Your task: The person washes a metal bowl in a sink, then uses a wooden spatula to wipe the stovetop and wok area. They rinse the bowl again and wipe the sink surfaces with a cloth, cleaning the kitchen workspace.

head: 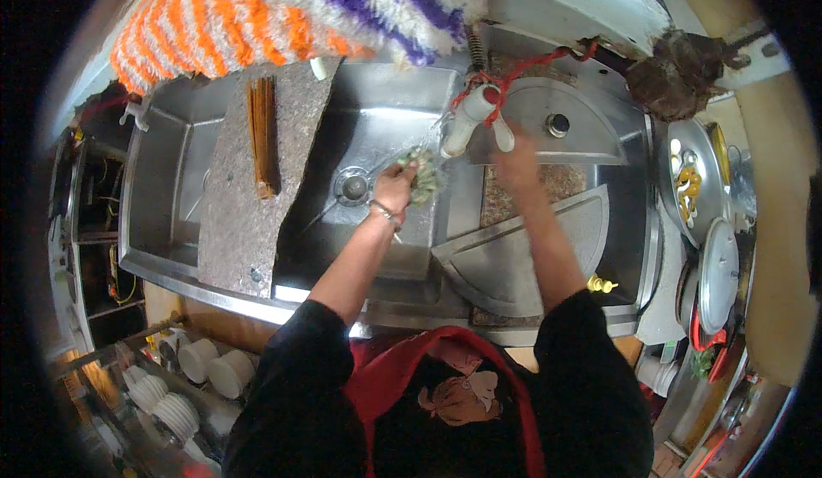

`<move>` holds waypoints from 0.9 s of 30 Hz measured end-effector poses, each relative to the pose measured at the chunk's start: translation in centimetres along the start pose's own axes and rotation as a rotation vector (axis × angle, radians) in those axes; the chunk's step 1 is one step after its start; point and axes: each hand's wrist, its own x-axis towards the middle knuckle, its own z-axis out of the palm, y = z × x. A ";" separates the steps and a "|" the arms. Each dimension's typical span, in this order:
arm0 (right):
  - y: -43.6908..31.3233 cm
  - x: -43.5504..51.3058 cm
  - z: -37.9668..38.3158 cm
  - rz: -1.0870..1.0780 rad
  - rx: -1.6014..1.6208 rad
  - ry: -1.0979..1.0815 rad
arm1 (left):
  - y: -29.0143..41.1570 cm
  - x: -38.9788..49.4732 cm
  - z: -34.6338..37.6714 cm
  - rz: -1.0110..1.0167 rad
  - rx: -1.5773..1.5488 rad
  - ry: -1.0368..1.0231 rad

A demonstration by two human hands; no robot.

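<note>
My left hand (393,189) grips a crumpled greenish scrubber (424,179) over the steel sink basin (385,134), to the right of the round drain (354,187). Water splashes onto the scrubber from the white pre-rinse spray head (461,124), which hangs from a spring hose and is tied with red cord. My right hand (517,160) is blurred beside the spray head's lever (504,136); its fingers cannot be made out, nor whether they touch the lever. Below it lies a half-round steel lid (533,259).
A stone board (241,234) bridges the sink at left, with a bundle of thin sticks (262,137) on it. Striped fluffy cloths (212,31) hang above. A second half-round lid (523,108) lies behind. At right stands a metal bowl with spoons (674,150). Stacked white dishes (173,414) sit lower left.
</note>
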 end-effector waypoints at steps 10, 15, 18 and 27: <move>-11.3 -3.8 5.4 0.244 1.029 0.041 | 0.0 1.7 -0.7 -0.088 -0.312 0.073; -12.5 -3.0 5.6 -0.204 0.309 0.310 | -6.8 8.0 -1.9 0.340 0.398 -0.185; -4.6 3.1 5.7 0.019 0.532 0.319 | 1.8 -1.1 5.0 -0.347 -0.211 -0.256; -13.9 -4.9 5.9 -0.131 0.481 0.221 | -1.7 5.8 0.5 -0.249 -0.714 -0.450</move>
